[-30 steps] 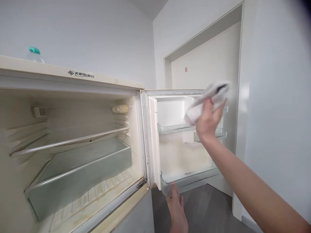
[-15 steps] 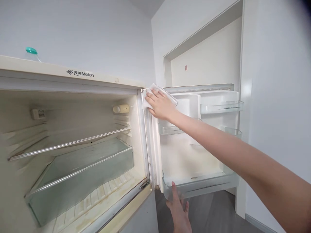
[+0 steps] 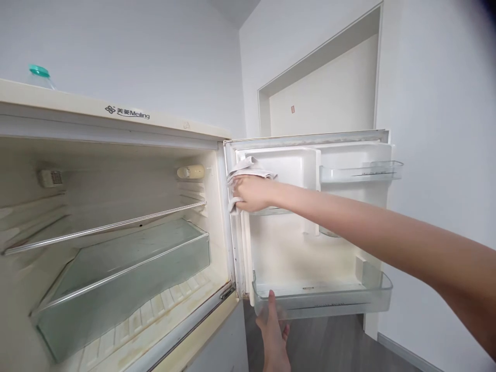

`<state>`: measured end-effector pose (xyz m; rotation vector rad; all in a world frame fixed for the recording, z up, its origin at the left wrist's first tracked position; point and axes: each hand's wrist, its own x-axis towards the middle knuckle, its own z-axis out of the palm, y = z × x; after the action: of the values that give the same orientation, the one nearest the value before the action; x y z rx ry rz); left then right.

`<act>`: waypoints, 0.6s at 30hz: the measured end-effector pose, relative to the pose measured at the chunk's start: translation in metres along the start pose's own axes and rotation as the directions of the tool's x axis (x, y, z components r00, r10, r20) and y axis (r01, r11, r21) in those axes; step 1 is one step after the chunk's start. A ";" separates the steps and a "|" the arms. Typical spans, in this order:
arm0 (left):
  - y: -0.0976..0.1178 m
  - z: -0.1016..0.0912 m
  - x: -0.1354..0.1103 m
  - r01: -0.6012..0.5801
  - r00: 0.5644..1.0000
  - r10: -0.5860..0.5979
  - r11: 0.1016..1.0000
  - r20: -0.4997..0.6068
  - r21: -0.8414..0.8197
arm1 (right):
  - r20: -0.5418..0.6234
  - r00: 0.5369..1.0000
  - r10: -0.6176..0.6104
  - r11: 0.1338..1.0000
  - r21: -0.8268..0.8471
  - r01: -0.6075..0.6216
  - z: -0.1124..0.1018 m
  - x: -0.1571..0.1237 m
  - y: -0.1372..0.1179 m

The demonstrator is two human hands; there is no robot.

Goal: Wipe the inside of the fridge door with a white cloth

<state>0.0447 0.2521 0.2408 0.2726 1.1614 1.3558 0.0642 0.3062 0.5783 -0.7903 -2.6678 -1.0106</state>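
Currently, cloth: held bunched in the right hand [image 3: 253,192]; the white cloth [image 3: 250,164] is set over the upper part of the hinge-side edge [image 3: 241,248] of the opened fridge door [image 3: 306,253], with folds spilling above and below the fingers.
Right-hand grip: closed on the cloth, fingers curled into it.
Left hand: placed low at the clear bottom door bin [image 3: 337,305], thumb raised along its front; whether the bin is gripped or merely steadied cannot be told from this view; the left hand [image 3: 273,336] is otherwise seen with its fingers loosely bent.
Door-edge step: judged to be wiping, with the door apparently braced from below.
Next stroke: the cloth would need to be kept pressed and drawn down the edge; the bin should not be pulled loose.
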 end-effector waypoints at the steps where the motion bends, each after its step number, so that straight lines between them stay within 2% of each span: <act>1: 0.001 -0.002 -0.001 0.004 1.000 -0.004 1.000 0.013 0.013 | -0.013 1.000 0.010 0.999 0.050 -0.010 -0.005 -0.005 0.001; 3: 0.001 -0.005 -0.003 0.003 1.000 -0.003 1.000 0.026 0.024 | -0.155 0.987 0.045 0.996 0.078 -0.033 -0.015 -0.017 0.011; 4: 0.001 -0.005 -0.003 -0.004 1.000 0.004 1.000 0.027 0.023 | -0.286 0.956 0.069 0.997 0.046 -0.059 -0.019 -0.024 0.019; 6: 0.000 -0.005 -0.003 -0.028 0.999 0.027 1.000 0.027 0.012 | -0.553 0.826 0.114 0.986 -0.037 -0.161 -0.023 -0.038 0.039; 7: -0.001 -0.005 -0.002 -0.031 0.999 0.031 1.000 0.016 0.006 | -0.637 0.760 0.128 0.972 -0.073 -0.225 -0.023 -0.044 0.050; 8: -0.001 -0.004 -0.001 -0.030 1.000 0.030 1.000 0.007 0.000 | -0.682 0.719 0.135 0.956 -0.102 -0.276 -0.021 -0.050 0.060; 9: -0.001 -0.004 0.000 -0.023 1.000 0.023 1.000 -0.003 -0.002 | -0.700 0.701 0.137 0.942 -0.128 -0.311 -0.017 -0.054 0.070; 10: -0.001 -0.004 0.002 -0.016 1.000 0.016 1.000 -0.011 -0.001 | -0.692 0.710 0.133 0.933 -0.155 -0.325 -0.011 -0.057 0.079; 11: -0.001 -0.004 0.003 -0.007 1.000 0.007 1.000 -0.014 0.003 | -0.665 0.737 0.123 0.930 -0.182 -0.319 -0.004 -0.057 0.086; 15: 0.000 -0.005 0.007 0.007 1.000 -0.007 1.000 -0.006 0.023 | -0.496 0.868 0.023 0.950 -0.261 -0.174 0.032 -0.045 0.102; 18: -0.001 -0.005 0.012 0.018 1.000 -0.018 1.000 0.009 0.026 | -0.431 0.900 -0.067 0.961 -0.270 -0.058 0.054 -0.031 0.106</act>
<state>0.0395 0.2597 0.2318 0.2860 1.1717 1.3237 0.1486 0.3952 0.5869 -0.5201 -2.1746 -1.3957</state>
